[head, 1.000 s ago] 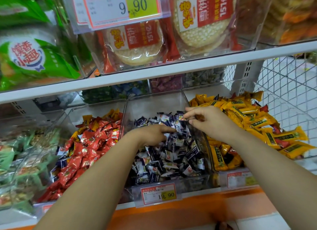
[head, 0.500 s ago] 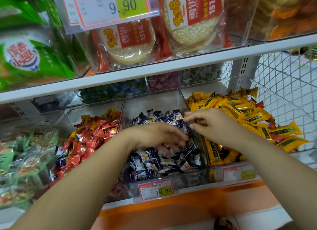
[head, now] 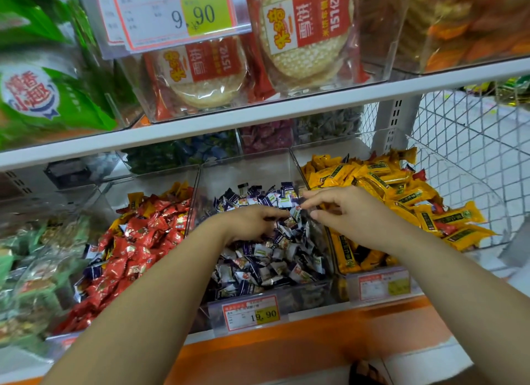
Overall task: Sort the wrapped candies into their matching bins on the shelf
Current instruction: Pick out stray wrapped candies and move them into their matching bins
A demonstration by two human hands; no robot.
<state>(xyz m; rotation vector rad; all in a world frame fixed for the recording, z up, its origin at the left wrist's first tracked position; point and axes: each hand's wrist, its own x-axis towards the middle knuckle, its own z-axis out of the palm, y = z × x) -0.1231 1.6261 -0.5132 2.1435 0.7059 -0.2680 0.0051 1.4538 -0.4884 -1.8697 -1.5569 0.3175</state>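
Head view: L hand [head: 252, 224] lay palm-down on the purple-white candies [head: 258, 258] in the mid bin [head: 246, 169]. Its fingers were curled down w/ tips sunk in the pile, so couldn't tell if it gripped a piece. R hand [head: 352, 212] was over the clear divider [head: 296, 166] btwn the mid bin and the right bin [head: 447, 166], wrist above the yellow candies [head: 401, 189]. Its fingers pointed left and were loosely bent, w/ forefinger and thumb apart and nothing seen pinched btwn them. The fingertips [head: 306, 196] were just beside the L hand's, right above the top of the purple-white heap. Both forearms were bare and reached in from the bottom edge.

Left bin [head: 149, 184] held the red candies [head: 137, 241]. Some purple-white strays [head: 91, 270] lay along that pile's near-left side, and a few yellow wrappers [head: 134, 198] sat at its back. A few red wrappers [head: 443, 227] showed among the yellow candies. Price tag [head: 251, 313] reading 19.90 was clipped to the front of the mid bin, w/ a paler tag [head: 384, 284] on the front of the right bin.

Upper shelf board [head: 258, 112] carried rice cracker packs [head: 307, 32] in a clear box, green packs [head: 43, 98] to the left, and a 9.90 tag [head: 177, 14] in front. Wire mesh [head: 473, 126] stood right of the bins, and an orange strip [head: 286, 347] ran under them.
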